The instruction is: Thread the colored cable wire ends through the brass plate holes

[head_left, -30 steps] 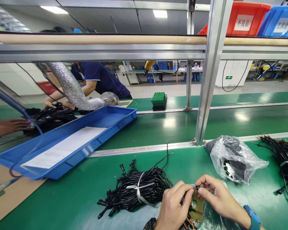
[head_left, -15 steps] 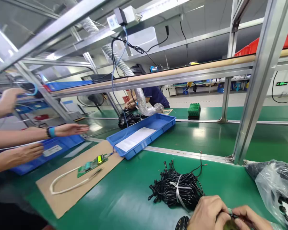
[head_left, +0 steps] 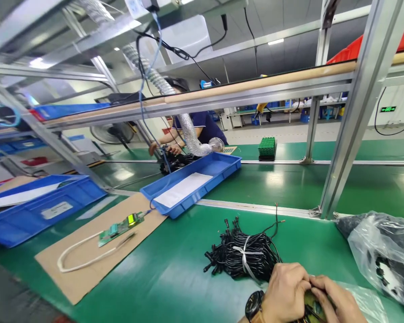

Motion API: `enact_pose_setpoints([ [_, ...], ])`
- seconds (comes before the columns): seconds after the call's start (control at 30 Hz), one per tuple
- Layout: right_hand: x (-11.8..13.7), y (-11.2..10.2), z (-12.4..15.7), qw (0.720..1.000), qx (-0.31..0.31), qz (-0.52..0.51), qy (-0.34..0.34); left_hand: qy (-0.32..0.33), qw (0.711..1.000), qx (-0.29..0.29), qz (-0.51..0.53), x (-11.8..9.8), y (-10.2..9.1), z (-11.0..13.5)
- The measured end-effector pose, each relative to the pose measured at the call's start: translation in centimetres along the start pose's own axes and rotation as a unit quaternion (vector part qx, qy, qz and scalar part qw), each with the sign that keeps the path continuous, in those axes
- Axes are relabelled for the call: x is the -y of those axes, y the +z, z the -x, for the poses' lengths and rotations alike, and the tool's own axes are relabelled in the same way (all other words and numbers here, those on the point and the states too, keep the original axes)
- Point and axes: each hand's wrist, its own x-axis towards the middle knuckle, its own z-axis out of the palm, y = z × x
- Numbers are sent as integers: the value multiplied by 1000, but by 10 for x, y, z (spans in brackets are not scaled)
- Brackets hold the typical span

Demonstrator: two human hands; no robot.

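At the lower right, my left hand (head_left: pixel 287 289), with a watch on its wrist, and my right hand (head_left: pixel 340 298) meet fingertip to fingertip. Both are closed in a pinch on thin black cable (head_left: pixel 311 310), which shows just below the fingers; the pinched part itself is hidden. Under the hands lies something yellowish-green, mostly covered. Left of my left hand rests a bundle of black cables (head_left: pixel 245 255), tied with a white tie, its small connectors pointing left and up. A clear plastic bag (head_left: pixel 366 300) lies flat beside my right hand.
A bag with black parts (head_left: pixel 387 255) sits at right. Across the green bench are a blue tray with paper (head_left: pixel 218 172), a circuit board (head_left: pixel 121 228) on cardboard (head_left: pixel 87 278), and another blue bin (head_left: pixel 87 195). A metal post (head_left: pixel 353 112) rises behind. A co-worker (head_left: pixel 205 125) sits opposite.
The other person's arms at the left have gone out of view. My view has shifted slightly. My hands have drawn closer together, and the cable between them is now mostly covered.
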Motion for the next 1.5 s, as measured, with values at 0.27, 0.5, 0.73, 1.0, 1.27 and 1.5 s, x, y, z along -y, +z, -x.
enact_pose_setpoints([
  [0.27, 29, -15, -8, 994, -23, -41, 97, 37, 997, 63, -9, -12, -24, -19],
  [0.5, 25, -8, -4, 996, -10, -16, 91, 6, 997, 73, 3, -3, -19, -13],
  [0.73, 24, -4, -4, 997, -8, -19, 72, -17, 997, 69, 19, -3, -17, -13],
  [1.0, 10, 13, -2, 999, -23, -26, 9, -41, 997, 58, 19, -1, -11, -9],
  [1.27, 9, 4, -8, 999, -13, -21, 20, -32, 996, 86, 13, -5, -19, -14],
  [1.5, 15, 0, -7, 998, -25, -15, 56, -3, 996, 94, 5, -4, -24, -17],
])
